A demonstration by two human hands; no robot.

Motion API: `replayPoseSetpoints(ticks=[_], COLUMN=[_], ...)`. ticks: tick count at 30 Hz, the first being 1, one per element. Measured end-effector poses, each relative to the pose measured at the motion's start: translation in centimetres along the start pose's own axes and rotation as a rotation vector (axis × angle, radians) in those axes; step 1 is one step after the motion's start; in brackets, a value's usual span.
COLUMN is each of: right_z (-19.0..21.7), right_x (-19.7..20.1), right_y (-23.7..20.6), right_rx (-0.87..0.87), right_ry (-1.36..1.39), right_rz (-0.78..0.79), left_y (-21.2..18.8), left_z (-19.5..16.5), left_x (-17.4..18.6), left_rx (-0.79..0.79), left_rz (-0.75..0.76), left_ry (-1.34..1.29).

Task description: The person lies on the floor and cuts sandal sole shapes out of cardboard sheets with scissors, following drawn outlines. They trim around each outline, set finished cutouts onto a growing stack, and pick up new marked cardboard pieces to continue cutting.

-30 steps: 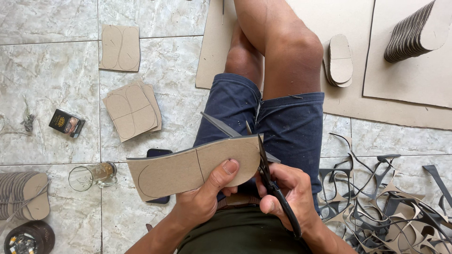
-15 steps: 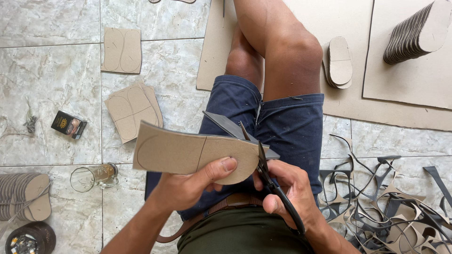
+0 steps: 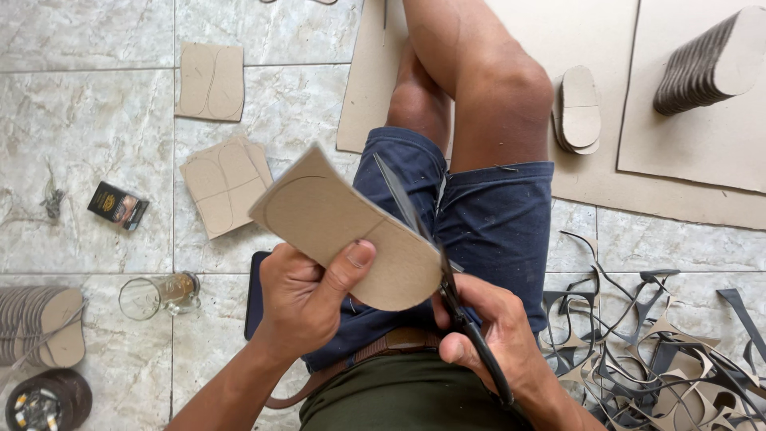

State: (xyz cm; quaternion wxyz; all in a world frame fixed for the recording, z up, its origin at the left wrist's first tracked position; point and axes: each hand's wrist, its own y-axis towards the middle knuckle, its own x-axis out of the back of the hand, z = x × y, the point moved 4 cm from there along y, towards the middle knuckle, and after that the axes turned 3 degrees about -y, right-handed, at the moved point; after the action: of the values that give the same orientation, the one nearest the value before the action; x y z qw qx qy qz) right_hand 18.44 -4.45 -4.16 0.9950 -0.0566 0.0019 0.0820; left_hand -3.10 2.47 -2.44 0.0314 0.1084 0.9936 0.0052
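My left hand (image 3: pixel 307 299) grips a tan cardboard piece (image 3: pixel 343 223) with drawn sole outlines, held tilted over my lap. In my right hand (image 3: pixel 495 335) are black-handled scissors (image 3: pixel 435 255), their blades open along the cardboard's right edge. I sit on a tiled floor in blue shorts (image 3: pixel 487 223), with one bare knee bent up ahead.
Marked cardboard pieces (image 3: pixel 225 187) lie on the tiles at left, near a small dark box (image 3: pixel 117 205), a glass (image 3: pixel 155 294) and a dark phone (image 3: pixel 257 294). Stacks of cut soles (image 3: pixel 44 335) (image 3: pixel 706 68) (image 3: pixel 578 110) stand left and upper right. Offcut strips (image 3: pixel 662 351) pile at lower right.
My left hand has turned the cardboard piece clockwise, from lying across my lap to tilting up to the left. The scissors have stayed at its right edge.
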Motion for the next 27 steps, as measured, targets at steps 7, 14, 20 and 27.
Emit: replayPoseSetpoints(ticks=[7,14,20,27], right_z=[-1.6,-1.2,-1.3,-1.3], right_x=[-0.2,-0.1,0.0,0.5], right_y=[-0.5,-0.3,-0.6,-1.1], right_rx=[-0.072,-0.007,0.031,-0.056], right_ry=[0.001,-0.001,-0.052,-0.28], right_rz=[-0.003,0.051,0.026,0.002], left_y=[1.6,1.9,2.4,1.7], left_z=[-2.3,-3.1,-3.1,-3.0], left_x=[0.2,-0.3,-0.2,-0.7], left_rx=[0.115,0.148,0.206,0.31], left_rz=[0.1,0.233,0.257,0.239], left_ry=[0.035,0.092,0.162,0.12])
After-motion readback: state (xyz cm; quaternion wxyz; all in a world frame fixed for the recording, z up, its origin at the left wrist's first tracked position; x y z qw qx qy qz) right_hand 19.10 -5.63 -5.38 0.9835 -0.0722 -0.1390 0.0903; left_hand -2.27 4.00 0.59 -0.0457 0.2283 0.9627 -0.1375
